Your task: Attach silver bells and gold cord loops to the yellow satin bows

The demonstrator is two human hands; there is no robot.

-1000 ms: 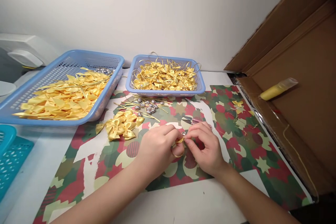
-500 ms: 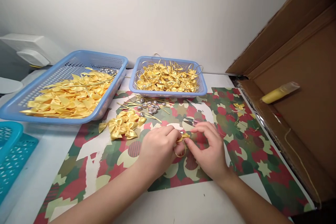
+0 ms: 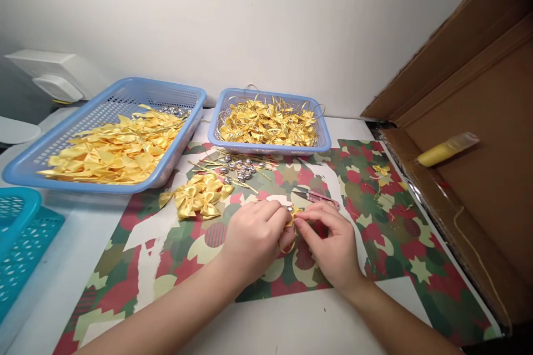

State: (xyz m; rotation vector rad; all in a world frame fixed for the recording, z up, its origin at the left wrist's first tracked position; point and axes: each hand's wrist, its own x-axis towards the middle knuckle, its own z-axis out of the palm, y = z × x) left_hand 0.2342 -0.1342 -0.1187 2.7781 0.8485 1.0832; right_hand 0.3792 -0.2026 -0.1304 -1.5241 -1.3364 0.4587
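My left hand (image 3: 257, 233) is closed on a small yellow bow (image 3: 295, 212) with a silver bell and a loop of gold cord hanging below it. From the right, my right hand (image 3: 331, 241) pinches the same bow between thumb and forefinger. Just behind the hands lie pink-handled snips (image 3: 317, 196). A pile of yellow bows (image 3: 197, 197) rests left of my left hand. Silver bells (image 3: 241, 171) and short gold cords (image 3: 208, 167) are scattered beyond it.
A large blue basket (image 3: 160, 182) holds yellow bows, cords and bells. Corded bows fill a smaller blue basket (image 3: 270, 148). A teal basket (image 3: 31, 244) stands at left. Cardboard (image 3: 470, 94) with a yellow tube (image 3: 447, 150) borders the right. One bow (image 3: 381, 171) lies apart.
My right fingers have closed together at the bow, and the handles of the snips show more. The whole view has shifted slightly.
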